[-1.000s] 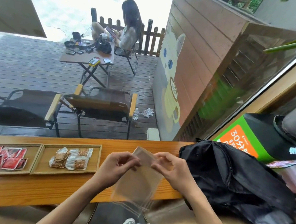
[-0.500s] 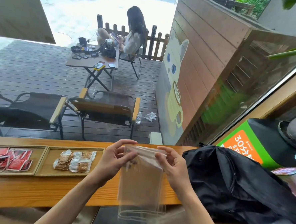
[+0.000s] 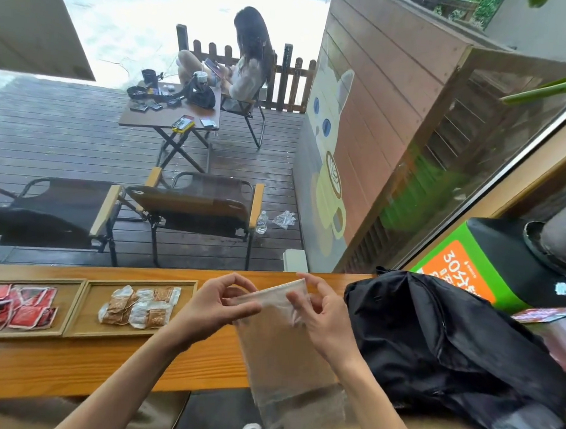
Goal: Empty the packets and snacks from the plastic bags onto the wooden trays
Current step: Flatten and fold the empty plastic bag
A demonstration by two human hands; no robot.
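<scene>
Black backpack (image 3: pixel 449 350) on wooden counter (image 3: pixel 100 369); two folding chairs (image 3: pixel 189 208) on deck outside; seated person (image 3: pixel 247 69) at folding table (image 3: pixel 171 114).

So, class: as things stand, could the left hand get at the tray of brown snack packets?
Probably yes, once it lets go: the left hand pinches the clear plastic bag, but the tray of brown snack packets lies just beside it, with nothing between.
</scene>
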